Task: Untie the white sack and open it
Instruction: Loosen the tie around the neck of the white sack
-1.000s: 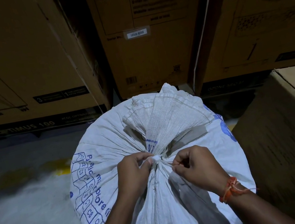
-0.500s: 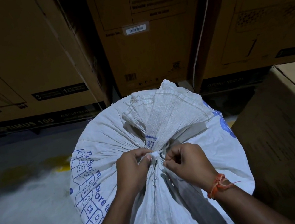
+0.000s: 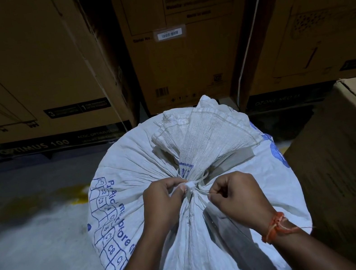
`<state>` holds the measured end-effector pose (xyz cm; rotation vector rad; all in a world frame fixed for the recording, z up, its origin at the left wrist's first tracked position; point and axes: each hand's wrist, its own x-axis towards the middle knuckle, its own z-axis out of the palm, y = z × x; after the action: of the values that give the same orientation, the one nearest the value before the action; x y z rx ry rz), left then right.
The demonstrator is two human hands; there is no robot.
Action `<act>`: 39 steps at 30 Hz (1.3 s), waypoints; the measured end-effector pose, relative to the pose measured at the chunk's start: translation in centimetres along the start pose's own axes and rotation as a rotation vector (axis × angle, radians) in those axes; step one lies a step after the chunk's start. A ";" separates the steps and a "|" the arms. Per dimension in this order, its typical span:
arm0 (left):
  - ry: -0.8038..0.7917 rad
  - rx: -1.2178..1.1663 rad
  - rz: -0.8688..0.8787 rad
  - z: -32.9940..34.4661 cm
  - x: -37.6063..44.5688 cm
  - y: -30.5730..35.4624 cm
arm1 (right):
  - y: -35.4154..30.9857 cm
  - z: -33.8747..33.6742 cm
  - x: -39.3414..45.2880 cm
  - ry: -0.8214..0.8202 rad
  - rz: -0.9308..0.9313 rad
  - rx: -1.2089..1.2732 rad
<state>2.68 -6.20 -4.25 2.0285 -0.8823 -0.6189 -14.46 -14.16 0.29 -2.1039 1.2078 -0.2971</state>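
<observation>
Standing upright on the concrete floor (image 3: pixel 25 245), hard against a row of brown cartons (image 3: pixel 183 62) and with another carton (image 3: pixel 355 163) close at the right: a full white sack (image 3: pixel 130 167) of woven plastic, blue print down its left flank, neck gathered tight and bound by a thin white tie (image 3: pixel 191 184), with the loose mouth fanned out above the binding. Left hand (image 3: pixel 163 205) closed in a pinch, thumb and forefinger clamped on the knot itself. Right hand (image 3: pixel 235 198) curled shut, fingertips nipping a loose strand of the tie just beside the knot and drawing it off to the right. Probably heavy and well packed, judging by the taut, rounded bulge, so unlikely to shift or topple under a pull. Fabric likely crisp, slick and creased rather than soft, apt to slide under bare fingers yet tough enough for a firm tug. Tie thin, likely slippery, and pulled snug into the pleats; best taken right at the knot with fingertips or nails, one hand steadying the neck below, the other working the free end. Once loose, best hold on the stitched rim of the fanned mouth, spreading it outward with both hands. Contents hidden.
</observation>
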 end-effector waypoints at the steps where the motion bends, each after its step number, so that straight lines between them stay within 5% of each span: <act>1: 0.001 0.001 -0.004 0.0 0.0 0.0 | 0.0 0.1 0.1 0.000 0.006 0.001; 39: 0.066 -0.018 -0.029 -1.9 -1.1 0.7 | -0.6 2.2 1.1 0.009 0.016 0.216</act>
<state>3.03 -4.70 -2.52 2.0363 -0.8074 -0.5705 -12.41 -13.86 -1.09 -1.9081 1.1438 -0.4111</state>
